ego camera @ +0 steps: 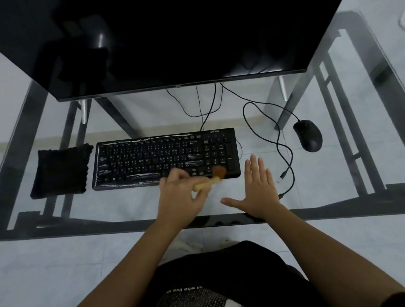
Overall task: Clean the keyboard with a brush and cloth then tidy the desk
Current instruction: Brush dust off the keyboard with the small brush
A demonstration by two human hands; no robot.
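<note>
A black keyboard (163, 158) under a clear plastic cover lies on the glass desk (372, 198). My left hand (179, 200) grips a small brush (211, 181) by its pale wooden handle; the orange-brown bristles rest on the keyboard's front right corner, near the number pad. The brush looks blurred. My right hand (258, 187) lies flat on the glass with fingers spread, just right of the keyboard, holding nothing. A black knitted cloth (61, 171) lies to the left of the keyboard.
A large dark monitor (154, 30) stands behind the keyboard. A black mouse (308, 135) sits at the right, its cable (281, 143) looping across the glass with loose plugs near my right hand. The desk's black frame and pale floor show through the glass.
</note>
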